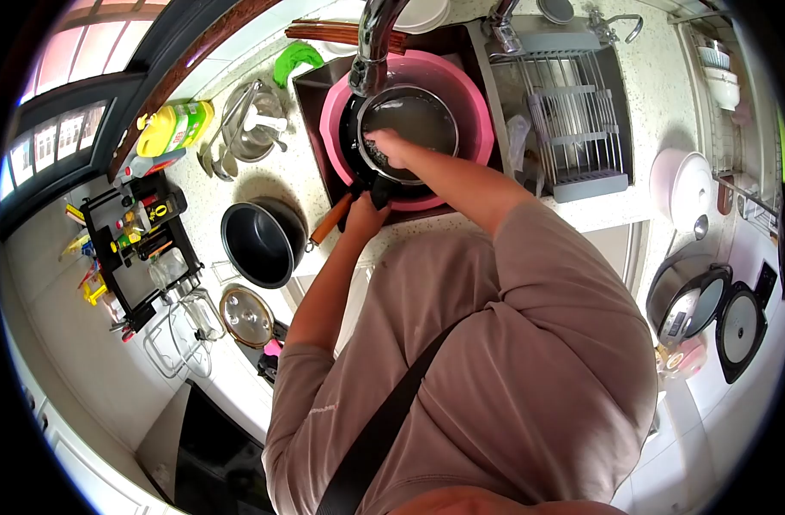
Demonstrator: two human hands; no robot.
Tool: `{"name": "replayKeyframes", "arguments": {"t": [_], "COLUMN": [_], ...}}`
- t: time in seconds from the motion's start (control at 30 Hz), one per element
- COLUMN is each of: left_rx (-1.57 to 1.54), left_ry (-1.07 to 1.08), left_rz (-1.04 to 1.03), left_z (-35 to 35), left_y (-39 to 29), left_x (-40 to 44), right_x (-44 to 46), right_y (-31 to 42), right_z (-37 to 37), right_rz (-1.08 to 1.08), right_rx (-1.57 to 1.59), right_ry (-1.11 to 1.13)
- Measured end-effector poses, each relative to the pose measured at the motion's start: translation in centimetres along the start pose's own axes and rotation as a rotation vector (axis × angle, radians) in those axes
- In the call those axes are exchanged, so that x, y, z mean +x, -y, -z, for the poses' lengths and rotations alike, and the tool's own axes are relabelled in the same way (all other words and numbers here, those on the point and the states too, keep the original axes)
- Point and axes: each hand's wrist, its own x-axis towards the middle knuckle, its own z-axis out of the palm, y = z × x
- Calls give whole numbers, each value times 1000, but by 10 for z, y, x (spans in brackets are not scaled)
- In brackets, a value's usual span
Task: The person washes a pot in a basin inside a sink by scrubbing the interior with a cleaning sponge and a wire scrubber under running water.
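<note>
A round pot point(422, 120) with a pale metal rim holds cloudy water and sits inside a pink basin point(480, 137) in the sink. My right hand point(390, 149) reaches over the pot's near left side, fingers curled down at the inner wall. A greyish patch lies by those fingertips, too small to name. Below it, my left hand point(366, 216) is closed around a black handle point(380, 192) at the pot's lower left edge. Beside that hand, a wooden handle point(328, 221) sticks out over the basin's rim toward the counter. A dark pan seems to lie under the pot, mostly hidden.
The chrome faucet point(372, 60) hangs over the basin. A grey dish rack point(577, 120) spans the right sink. Left on the counter stand a black pot point(262, 243), a metal strainer point(253, 124) and a yellow bottle point(176, 127). A white lidded pot point(680, 184) stands at right.
</note>
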Motion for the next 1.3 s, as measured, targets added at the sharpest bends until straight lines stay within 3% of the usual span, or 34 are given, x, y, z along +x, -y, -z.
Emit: {"name": "replayKeyframes", "arguments": {"t": [0.03, 0.13, 0.23, 0.3, 0.4, 0.43, 0.5, 0.57, 0.67, 0.8, 0.87, 0.9, 0.97, 1.03, 1.1, 1.17, 1.23, 1.3], "left_rx": [-8, -15, -9, 3, 1, -14, -23, -31, -14, -63, -45, -26, -11, -101, -93, -90, -112, -108], "left_ry": [-26, -22, -38, -24, 6, 22, 13, 10, 19, 4, 43, 12, -21, -11, -37, -58, 33, 24], "left_rz": [-28, 10, -24, -4, 40, 69, 59, 47, 69, 27, 54, 22, 0, 32, 15, 1, 56, 61], "left_z": [-2, -6, -7, -7, -7, -7, -10, -8, -4, -4, -3, -2, -2, -1, 3, 5, 8, 8], "left_y": [3, 4, 1, 2, 1, 0, 3, 1, -7, 2, 3, 2, 1, 3, -3, -6, -4, -3], "left_x": [-3, -2, -3, -2, -2, -3, -2, -2, -4, 2, 2, 2, 1, 3, 1, 0, 3, 4], "right_x": [-5, -9, -19, -15, -4, -18, -46, -14, -11, -23, -43, -31, 2, -47, -52, -14, -22, -29], "right_y": [-2, -7, -11, -10, -2, 12, 34, 2, -15, -4, 9, 6, -11, 16, 17, -8, 1, 4], "right_z": [0, 17, 31, 29, 14, 5, -11, -5, 22, 30, 21, 18, 14, 12, 21, 44, 49, 47], "right_rz": [-5, -59, 64, 29, -3, -3, 111, 206, 225, 127, 19, 23, -18, -147, -83, -59, 82, 81], "right_rx": [0, -530, -782, -778, -236, -238, 83, 8, -699, -855, -534, -536, -112, -87, -712, -888, -1397, -1433], "right_ry": [3, 137, 219, 234, 121, 122, -41, -22, 236, 341, 185, 184, 105, 147, 181, 169, 413, 388]}}
